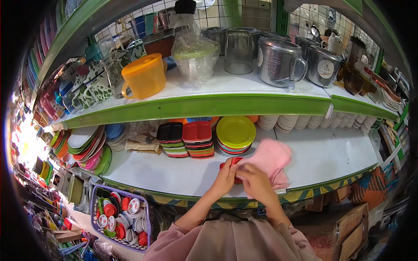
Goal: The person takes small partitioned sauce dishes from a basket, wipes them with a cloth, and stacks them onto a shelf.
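Note:
My left hand (223,179) grips a small red dish (235,161) above the front of the lower shelf. Close beside it, my right hand (256,185) is closed, with a pink cloth (272,156) bunched at its fingers and spreading beyond and to the right. Most of the dish is covered by both hands, so its full shape is hidden. Just behind the hands stands a stack of round plates with a yellow-green plate (236,132) on top. To its left sit stacks of divided trays, topped by a red tray (197,132) and a black tray (170,132).
The upper shelf's green edge (196,107) overhangs the back. On it stand an orange mug (144,77), a clear glass (238,52) and steel mugs (281,63). White bowls (285,122) line the lower back. Below left is a purple basket (150,219) of small dishes; cardboard (344,226) lies lower right.

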A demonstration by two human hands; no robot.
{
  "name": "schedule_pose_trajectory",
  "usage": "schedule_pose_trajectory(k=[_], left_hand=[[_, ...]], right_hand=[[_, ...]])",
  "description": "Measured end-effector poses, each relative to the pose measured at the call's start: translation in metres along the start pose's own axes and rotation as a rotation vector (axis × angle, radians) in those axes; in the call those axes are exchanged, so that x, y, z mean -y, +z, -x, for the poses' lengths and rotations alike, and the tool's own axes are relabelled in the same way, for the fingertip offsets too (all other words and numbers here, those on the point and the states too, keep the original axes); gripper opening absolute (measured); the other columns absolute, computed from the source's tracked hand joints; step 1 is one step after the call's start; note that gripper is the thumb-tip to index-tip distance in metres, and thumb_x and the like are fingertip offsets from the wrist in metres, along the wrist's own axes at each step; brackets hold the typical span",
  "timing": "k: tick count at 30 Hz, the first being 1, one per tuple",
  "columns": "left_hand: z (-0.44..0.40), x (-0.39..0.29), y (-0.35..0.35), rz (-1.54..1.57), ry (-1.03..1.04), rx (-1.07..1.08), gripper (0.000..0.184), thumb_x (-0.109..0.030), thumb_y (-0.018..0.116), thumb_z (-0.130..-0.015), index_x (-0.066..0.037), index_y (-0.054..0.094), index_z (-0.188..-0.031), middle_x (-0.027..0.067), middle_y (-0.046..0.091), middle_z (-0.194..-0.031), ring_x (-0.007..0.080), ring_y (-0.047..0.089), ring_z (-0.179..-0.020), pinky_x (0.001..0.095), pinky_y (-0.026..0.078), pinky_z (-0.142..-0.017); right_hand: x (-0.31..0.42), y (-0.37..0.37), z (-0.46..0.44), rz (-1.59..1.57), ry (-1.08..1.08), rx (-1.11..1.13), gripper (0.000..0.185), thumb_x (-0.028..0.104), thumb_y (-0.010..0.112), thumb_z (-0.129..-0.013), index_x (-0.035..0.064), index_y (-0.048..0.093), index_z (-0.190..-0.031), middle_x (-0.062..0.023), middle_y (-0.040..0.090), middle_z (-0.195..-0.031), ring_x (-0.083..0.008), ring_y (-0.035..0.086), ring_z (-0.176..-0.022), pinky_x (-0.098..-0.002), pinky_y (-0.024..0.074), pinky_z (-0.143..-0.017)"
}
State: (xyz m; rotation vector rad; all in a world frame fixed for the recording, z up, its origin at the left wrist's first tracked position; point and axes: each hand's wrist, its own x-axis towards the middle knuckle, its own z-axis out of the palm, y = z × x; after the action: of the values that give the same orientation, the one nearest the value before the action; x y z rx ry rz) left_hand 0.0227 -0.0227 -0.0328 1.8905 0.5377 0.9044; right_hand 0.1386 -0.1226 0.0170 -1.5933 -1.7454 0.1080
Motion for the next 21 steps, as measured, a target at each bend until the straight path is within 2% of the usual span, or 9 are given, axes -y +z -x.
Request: schedule_pose_trajectory(k=[1,2,6,8,9,11,17,18,21], left_hand=[[0.0,-0.001,-0.004,0.044,-0.091,0.037,0.034,-0.029,0.035,-0.101,-0.004,0.043,-0.121,0.0116,0.058,-0.085,0.0177,0.057,-0.066,0.0283,0.046,-0.057],[0.001,-0.002,-0.007,0.087,-0.183,0.077,0.035,-0.031,0.034,-0.101,-0.004,0.044,-0.121,0.0079,0.057,-0.085,0.013,0.055,-0.063,0.0253,0.046,-0.055],[0.002,-0.02,-0.003,0.084,-0.204,0.06,0.029,-0.025,0.04,-0.1,-0.002,0.047,-0.117,0.0072,0.058,-0.078,0.0118,0.055,-0.061,0.0246,0.045,-0.053],[0.0,-0.019,-0.003,0.066,-0.213,0.038,0.025,-0.021,0.042,-0.099,-0.001,0.05,-0.113,0.0061,0.058,-0.077,0.0113,0.055,-0.06,0.0243,0.046,-0.053],[-0.001,-0.016,-0.003,0.07,-0.147,0.0,0.022,-0.017,0.045,-0.097,-0.002,0.051,-0.111,0.009,0.058,-0.078,0.0166,0.056,-0.063,0.028,0.046,-0.056],[-0.002,-0.008,-0.004,0.077,-0.013,-0.073,0.017,-0.011,0.053,-0.092,-0.003,0.055,-0.106,0.0147,0.058,-0.08,0.0272,0.06,-0.07,0.0352,0.047,-0.062],[-0.002,-0.003,-0.016,-0.398,0.691,-0.196,0.028,-0.001,0.066,-0.072,-0.013,0.064,-0.096,0.0081,0.052,-0.095,0.0252,0.052,-0.094,0.0398,0.042,-0.084],[-0.002,0.001,-0.013,-0.447,0.826,-0.245,0.034,-0.006,0.07,-0.068,-0.025,0.065,-0.095,0.0015,0.048,-0.1,0.0211,0.046,-0.1,0.0401,0.038,-0.09],[-0.002,0.003,-0.003,-0.593,1.181,-0.33,0.037,-0.014,0.074,-0.065,-0.035,0.064,-0.093,-0.0034,0.044,-0.103,0.0186,0.043,-0.103,0.0382,0.038,-0.092]], right_hand=[[-0.002,-0.003,0.004,-0.01,-0.029,0.142,0.032,-0.002,0.056,-0.072,0.0092,0.066,-0.1,-0.0092,0.057,-0.091,-0.0292,0.061,-0.081,-0.0382,0.0503,-0.071],[-0.001,-0.006,0.005,-0.025,-0.052,0.102,0.033,-0.005,0.055,-0.072,0.0088,0.067,-0.1,-0.0098,0.057,-0.09,-0.0293,0.061,-0.08,-0.0378,0.0502,-0.071],[0.006,-0.014,-0.004,0.031,0.081,-0.234,0.037,-0.005,0.056,-0.071,0.0101,0.068,-0.103,-0.0104,0.057,-0.085,-0.0307,0.059,-0.08,-0.0371,0.0487,-0.07],[0.001,-0.017,0.004,-0.016,0.023,-0.066,0.039,-0.007,0.055,-0.071,0.0098,0.068,-0.104,-0.0102,0.056,-0.085,-0.0295,0.059,-0.081,-0.0367,0.0485,-0.07],[-0.001,-0.019,0.007,-0.042,-0.007,0.019,0.04,-0.008,0.054,-0.071,0.0097,0.068,-0.104,-0.0102,0.056,-0.084,-0.0288,0.059,-0.081,-0.0365,0.0485,-0.07],[0.004,-0.035,0.011,-0.115,0.072,-0.096,0.04,-0.007,0.054,-0.072,0.012,0.069,-0.104,-0.009,0.055,-0.083,-0.0255,0.059,-0.077,-0.0335,0.0481,-0.068],[-0.003,-0.063,0.019,-0.227,0.12,-0.042,0.039,-0.006,0.055,-0.073,0.0118,0.069,-0.105,-0.0091,0.051,-0.079,-0.0242,0.054,-0.068,-0.0315,0.0442,-0.062],[0.001,-0.059,0.018,-0.196,0.09,-0.004,0.038,-0.006,0.055,-0.073,0.0114,0.069,-0.104,-0.0096,0.051,-0.079,-0.0248,0.054,-0.069,-0.0317,0.0444,-0.062],[0.008,-0.049,0.01,-0.131,0.047,-0.012,0.037,-0.006,0.055,-0.07,0.01,0.069,-0.101,-0.0108,0.051,-0.08,-0.0277,0.055,-0.072,-0.0338,0.0449,-0.064]])
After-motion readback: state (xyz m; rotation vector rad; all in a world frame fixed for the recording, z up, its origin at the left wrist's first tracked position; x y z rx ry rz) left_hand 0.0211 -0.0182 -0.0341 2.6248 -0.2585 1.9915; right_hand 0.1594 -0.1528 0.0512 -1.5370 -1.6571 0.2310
